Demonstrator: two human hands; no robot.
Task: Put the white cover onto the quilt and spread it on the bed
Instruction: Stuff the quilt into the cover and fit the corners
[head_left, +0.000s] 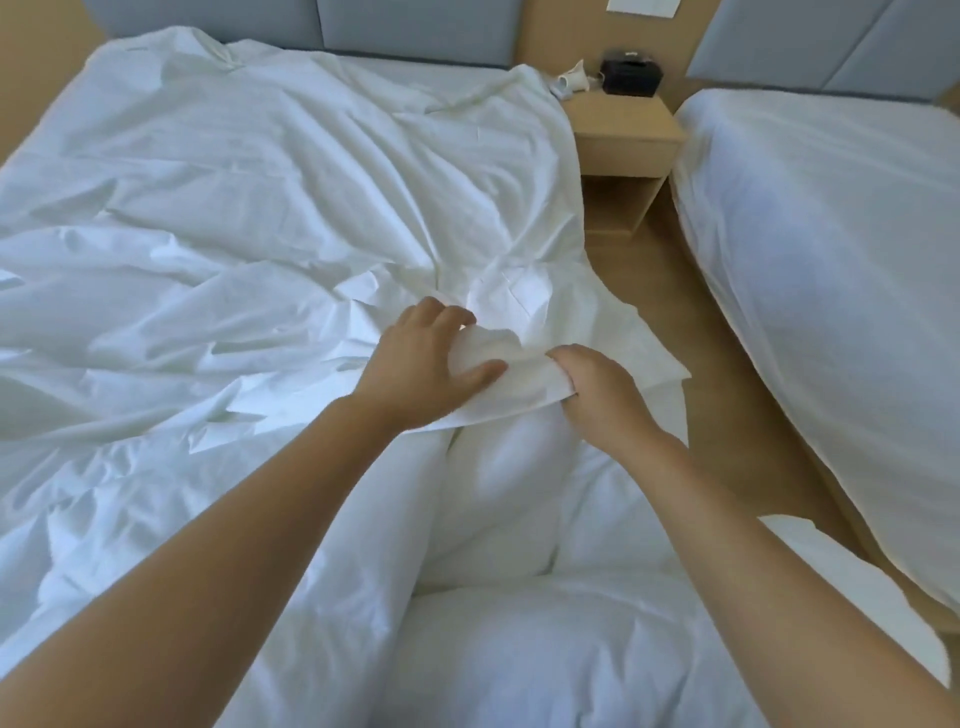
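The white cover (249, 218) lies wrinkled across the bed, reaching up to the grey headboard. Its open hem sits near the bed's right side. The puffy white quilt (498, 519) bulges out from under that hem and runs down to the bottom of the view. My left hand (421, 364) lies on the cover's edge, thumb and fingers curled round a fold of it. My right hand (597, 395) grips the same hem just to the right, fingers tucked under the fabric.
A wooden nightstand (623, 135) stands right of the bed, with a black tissue box (631, 77) and a small white object (571, 78) on top. A second white bed (831, 270) fills the right side. A strip of tan floor (722, 395) runs between the beds.
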